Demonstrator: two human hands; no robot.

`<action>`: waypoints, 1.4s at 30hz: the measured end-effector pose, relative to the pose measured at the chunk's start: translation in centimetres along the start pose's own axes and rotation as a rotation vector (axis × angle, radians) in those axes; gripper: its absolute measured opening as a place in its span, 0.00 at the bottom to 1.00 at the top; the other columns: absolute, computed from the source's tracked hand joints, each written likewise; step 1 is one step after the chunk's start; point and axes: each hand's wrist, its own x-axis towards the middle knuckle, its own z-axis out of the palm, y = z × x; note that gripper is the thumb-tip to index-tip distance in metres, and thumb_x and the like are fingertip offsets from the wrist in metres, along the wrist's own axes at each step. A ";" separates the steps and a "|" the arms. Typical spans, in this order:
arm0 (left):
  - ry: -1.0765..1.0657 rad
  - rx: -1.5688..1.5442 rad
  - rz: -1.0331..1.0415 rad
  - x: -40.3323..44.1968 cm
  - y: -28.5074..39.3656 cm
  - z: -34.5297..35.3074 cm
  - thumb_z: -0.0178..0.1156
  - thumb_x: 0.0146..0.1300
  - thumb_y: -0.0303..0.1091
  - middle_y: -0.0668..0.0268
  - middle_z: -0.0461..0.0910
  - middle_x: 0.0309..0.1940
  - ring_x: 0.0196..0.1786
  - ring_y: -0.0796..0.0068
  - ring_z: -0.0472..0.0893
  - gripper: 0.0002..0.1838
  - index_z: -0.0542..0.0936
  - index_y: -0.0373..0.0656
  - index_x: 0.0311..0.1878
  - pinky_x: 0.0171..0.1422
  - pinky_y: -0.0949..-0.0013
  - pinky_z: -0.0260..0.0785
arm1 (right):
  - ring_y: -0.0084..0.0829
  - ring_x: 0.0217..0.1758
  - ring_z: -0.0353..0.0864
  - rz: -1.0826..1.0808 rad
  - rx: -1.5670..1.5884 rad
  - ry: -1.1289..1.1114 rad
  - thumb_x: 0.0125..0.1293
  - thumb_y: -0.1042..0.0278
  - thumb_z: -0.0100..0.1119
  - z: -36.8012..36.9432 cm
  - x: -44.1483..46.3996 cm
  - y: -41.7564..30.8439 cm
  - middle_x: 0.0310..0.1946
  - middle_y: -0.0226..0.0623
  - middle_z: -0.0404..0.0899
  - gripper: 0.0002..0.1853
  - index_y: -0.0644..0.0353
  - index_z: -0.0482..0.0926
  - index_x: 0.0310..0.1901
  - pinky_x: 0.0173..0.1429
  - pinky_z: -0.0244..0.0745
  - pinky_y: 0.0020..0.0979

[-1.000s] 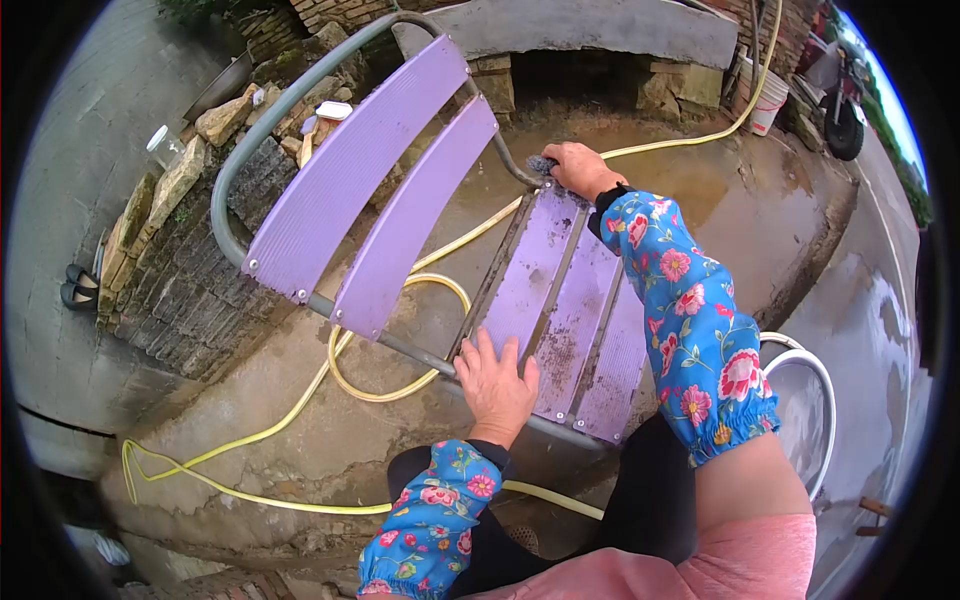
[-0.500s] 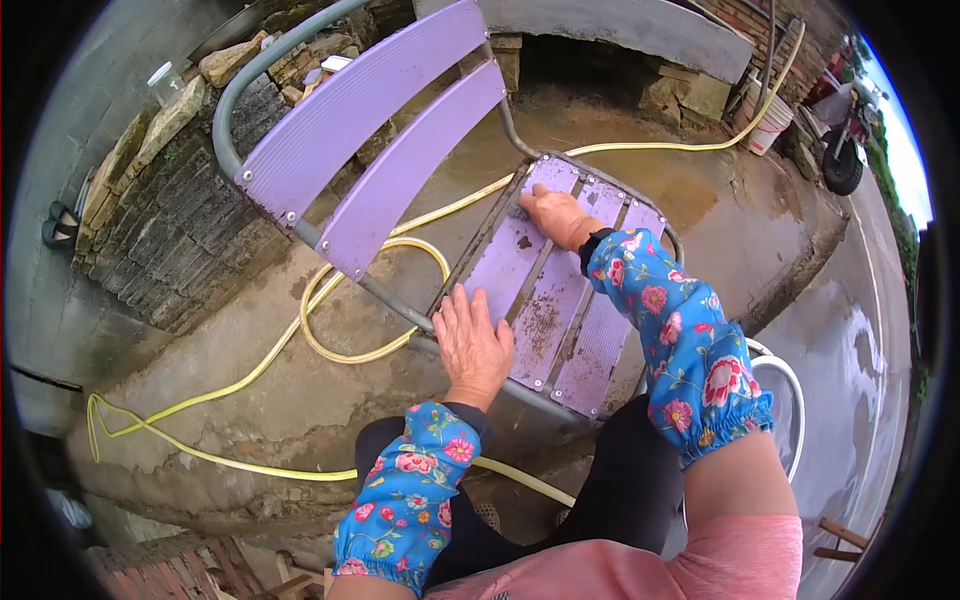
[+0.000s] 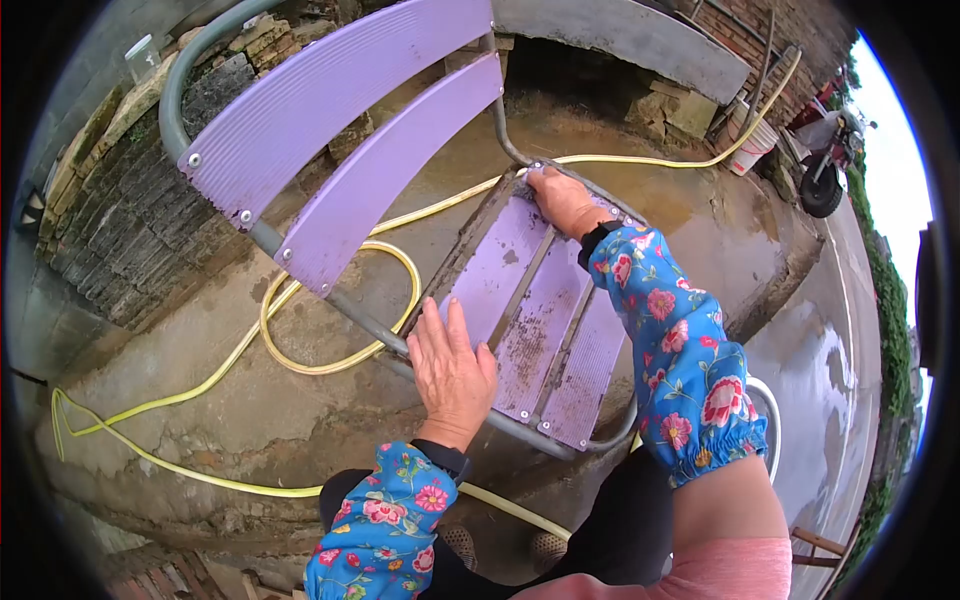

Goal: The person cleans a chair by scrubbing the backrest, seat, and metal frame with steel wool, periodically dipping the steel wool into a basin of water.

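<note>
**Head view: tubular-frame chair with both hands at the seat**

The wet concrete ground [image 3: 190,335] carries the whole assembly. A stone-block wall [image 3: 120,250] borders it at far left; a motorcycle [image 3: 832,170] stands at far right.

The chair [image 3: 500,265] occupies the centre, directly in front of the person. Its grey tubular frame bears purple ribbed slats secured with round-headed fasteners: two in the backrest, which rises on the left, and three in the seat, to the right. Dark dirt marks the seat slats, most densely on the middle one.

A yellow hose [image 3: 640,161] crosses the ground on the far side of the chair and forms a loop left of the seat. A white bucket [image 3: 755,147] is positioned at far right, beside the hose.

Blue floral sleeve covers [image 3: 670,345] enclose both forearms. Left hand [image 3: 452,380]: flat, fingers extended, grasping nothing; it lies over the near end of the left seat slat and the adjoining frame tube. Right hand [image 3: 565,203]: fingers bent down onto the far end of the same slat. Its fingertips are hidden, so whether it grasps anything cannot be told.

A clear container [image 3: 141,58] sits at far left, atop the stone-block wall.
</note>
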 end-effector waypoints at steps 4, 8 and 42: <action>-0.013 -0.005 0.002 0.1 -0.3 0.1 0.62 0.54 0.32 0.36 0.57 0.66 0.65 0.39 0.63 0.41 0.55 0.35 0.70 0.68 0.44 0.53 | 0.50 0.46 0.81 0.200 -0.051 0.120 0.64 0.71 0.49 0.0 2.5 1.3 0.41 0.49 0.78 0.09 0.56 0.77 0.43 0.50 0.76 0.44; 0.015 -0.002 0.010 0.3 0.0 -0.1 0.62 0.53 0.30 0.37 0.58 0.65 0.64 0.39 0.65 0.40 0.57 0.34 0.69 0.67 0.44 0.54 | 0.52 0.44 0.80 -0.308 0.290 -0.148 0.56 0.72 0.59 -0.7 -6.0 -6.7 0.37 0.48 0.78 0.11 0.59 0.76 0.42 0.49 0.76 0.47; 0.035 -0.038 0.012 0.5 -0.3 0.0 0.61 0.53 0.30 0.41 0.66 0.61 0.61 0.43 0.67 0.37 0.60 0.32 0.66 0.66 0.47 0.56 | 0.44 0.48 0.82 0.200 -0.059 0.054 0.65 0.69 0.50 -0.2 3.6 0.0 0.38 0.46 0.81 0.09 0.53 0.80 0.42 0.50 0.77 0.43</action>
